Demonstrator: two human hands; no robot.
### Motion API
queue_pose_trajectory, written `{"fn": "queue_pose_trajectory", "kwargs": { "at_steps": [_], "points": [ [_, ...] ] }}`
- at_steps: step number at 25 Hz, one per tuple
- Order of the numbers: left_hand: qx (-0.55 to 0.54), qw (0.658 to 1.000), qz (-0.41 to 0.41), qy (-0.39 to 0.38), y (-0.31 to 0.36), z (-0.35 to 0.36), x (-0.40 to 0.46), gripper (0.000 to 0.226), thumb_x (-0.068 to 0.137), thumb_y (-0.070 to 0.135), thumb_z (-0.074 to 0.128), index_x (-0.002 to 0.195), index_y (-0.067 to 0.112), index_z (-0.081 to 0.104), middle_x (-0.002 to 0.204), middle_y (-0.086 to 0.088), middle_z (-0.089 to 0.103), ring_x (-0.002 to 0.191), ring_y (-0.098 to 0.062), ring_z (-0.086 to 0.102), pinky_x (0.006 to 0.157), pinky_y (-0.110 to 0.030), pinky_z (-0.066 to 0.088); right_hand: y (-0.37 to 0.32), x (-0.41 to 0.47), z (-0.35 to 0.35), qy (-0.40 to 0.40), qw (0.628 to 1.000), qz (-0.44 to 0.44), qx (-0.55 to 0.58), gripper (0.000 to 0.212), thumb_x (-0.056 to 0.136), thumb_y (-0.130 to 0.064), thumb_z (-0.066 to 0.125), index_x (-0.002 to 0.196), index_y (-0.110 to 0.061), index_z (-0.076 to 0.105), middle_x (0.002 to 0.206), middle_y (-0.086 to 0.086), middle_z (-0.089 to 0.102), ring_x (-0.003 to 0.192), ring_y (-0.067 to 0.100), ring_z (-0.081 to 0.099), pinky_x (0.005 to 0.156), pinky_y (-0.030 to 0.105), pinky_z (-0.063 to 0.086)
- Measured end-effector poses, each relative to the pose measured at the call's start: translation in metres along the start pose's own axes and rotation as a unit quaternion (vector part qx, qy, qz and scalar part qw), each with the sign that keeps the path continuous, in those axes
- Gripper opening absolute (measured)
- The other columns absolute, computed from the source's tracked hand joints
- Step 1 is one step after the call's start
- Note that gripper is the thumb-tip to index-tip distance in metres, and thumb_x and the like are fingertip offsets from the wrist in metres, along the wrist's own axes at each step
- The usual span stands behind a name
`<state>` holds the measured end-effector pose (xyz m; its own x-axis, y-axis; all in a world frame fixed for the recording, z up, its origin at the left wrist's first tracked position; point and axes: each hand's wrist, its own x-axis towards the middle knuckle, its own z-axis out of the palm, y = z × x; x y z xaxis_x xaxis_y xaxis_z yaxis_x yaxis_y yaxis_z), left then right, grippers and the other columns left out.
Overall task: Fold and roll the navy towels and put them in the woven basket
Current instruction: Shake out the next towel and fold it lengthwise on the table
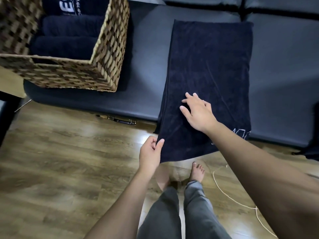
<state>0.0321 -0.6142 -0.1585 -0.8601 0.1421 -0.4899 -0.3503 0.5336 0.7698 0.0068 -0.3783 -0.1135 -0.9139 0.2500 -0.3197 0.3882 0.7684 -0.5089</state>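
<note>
Grey trouser legs (174, 213) and a bare foot (197, 172) stand on the wood floor (60, 161), a pale cord (229, 195) trailing beside them. The left hand (151, 155) pinches the towel's (208, 75) near left corner between thumb and fingers, where it hangs over the worktop (148, 62) edge. The right hand (196, 112) lies released on the towel – fingers spread flat, pressing the cloth. The towel is folded lengthwise on the dark padded worktop. To the left stands the basket (103, 57) – rolled towels (69, 37) already inside.
</note>
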Motion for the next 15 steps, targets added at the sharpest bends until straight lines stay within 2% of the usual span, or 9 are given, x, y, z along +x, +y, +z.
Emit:
{"fn": "queue_pose_trajectory", "kwargs": {
  "at_steps": [2, 4, 6, 8, 9, 12, 15],
  "points": [
    [0.026, 0.999, 0.007, 0.021, 0.002, 0.006, 0.007, 0.020, 0.092, 0.026, 0.070, 0.079, 0.020, 0.057, 0.089, 0.010, 0.051, 0.084, -0.011, 0.049, 0.080, -0.030, 0.039, -0.001, -0.001, 0.003, -0.005, 1.000, 0.004, -0.004, 0.045, 0.106, -0.042, 0.040, 0.143, -0.018, 0.049, 0.166, -0.003, 0.026, 0.156, 0.018, 0.009, 0.122, 0.046, 0.011],
    [0.032, 0.999, 0.026, 0.030, 0.015, 0.012, 0.014, 0.016, 0.087, 0.028, 0.076, 0.087, 0.025, 0.060, 0.118, 0.012, 0.047, 0.114, -0.007, 0.043, 0.093, -0.021, 0.033, -0.002, -0.001, 0.004, -0.008, 1.000, 0.011, 0.001, 0.046, 0.106, -0.043, 0.040, 0.144, -0.019, 0.048, 0.166, -0.003, 0.024, 0.156, 0.019, 0.008, 0.122, 0.046, 0.010],
    [0.005, 1.000, 0.016, 0.020, 0.028, 0.018, 0.020, 0.021, 0.082, 0.036, 0.080, 0.087, 0.034, 0.059, 0.126, 0.017, 0.044, 0.123, -0.005, 0.042, 0.102, -0.024, 0.032, -0.002, -0.003, 0.004, -0.008, 1.000, 0.017, 0.004, 0.046, 0.106, -0.044, 0.039, 0.144, -0.019, 0.048, 0.167, -0.003, 0.023, 0.156, 0.019, 0.007, 0.122, 0.045, 0.010],
    [-0.003, 1.000, 0.022, 0.021, 0.033, 0.019, 0.020, 0.021, 0.079, 0.040, 0.079, 0.079, 0.039, 0.058, 0.110, 0.025, 0.052, 0.116, -0.008, 0.052, 0.107, -0.038, 0.037, -0.003, -0.003, 0.005, -0.007, 1.000, 0.017, 0.005, 0.046, 0.106, -0.044, 0.039, 0.144, -0.019, 0.048, 0.167, -0.003, 0.023, 0.156, 0.019, 0.006, 0.122, 0.045, 0.009],
    [-0.008, 0.999, 0.032, 0.012, 0.033, 0.021, 0.019, 0.020, 0.080, 0.039, 0.076, 0.075, 0.038, 0.057, 0.100, 0.023, 0.057, 0.106, -0.009, 0.057, 0.104, -0.041, 0.041, -0.004, -0.003, 0.005, -0.006, 1.000, 0.019, 0.007, 0.046, 0.106, -0.044, 0.039, 0.144, -0.019, 0.048, 0.167, -0.003, 0.023, 0.156, 0.019, 0.006, 0.122, 0.045, 0.009],
    [-0.056, 0.997, 0.033, -0.033, 0.041, 0.028, 0.014, 0.023, 0.090, 0.022, 0.068, 0.074, 0.028, 0.053, 0.079, 0.008, 0.059, 0.078, -0.014, 0.056, 0.079, -0.036, 0.046, -0.002, -0.004, 0.006, 0.002, 1.000, 0.019, 0.008, 0.046, 0.106, -0.044, 0.039, 0.143, -0.019, 0.048, 0.166, -0.004, 0.023, 0.156, 0.018, 0.006, 0.122, 0.046, 0.010],
    [-0.098, 0.995, -0.026, -0.011, 0.042, 0.034, 0.014, 0.017, 0.100, 0.016, 0.056, 0.085, 0.020, 0.049, 0.076, 0.006, 0.048, 0.069, -0.013, 0.044, 0.070, -0.032, 0.037, 0.001, -0.006, 0.006, -0.006, 1.000, 0.011, 0.006, 0.045, 0.106, -0.043, 0.039, 0.143, -0.020, 0.048, 0.166, -0.005, 0.023, 0.156, 0.017, 0.006, 0.121, 0.045, 0.010]
  ]
}}
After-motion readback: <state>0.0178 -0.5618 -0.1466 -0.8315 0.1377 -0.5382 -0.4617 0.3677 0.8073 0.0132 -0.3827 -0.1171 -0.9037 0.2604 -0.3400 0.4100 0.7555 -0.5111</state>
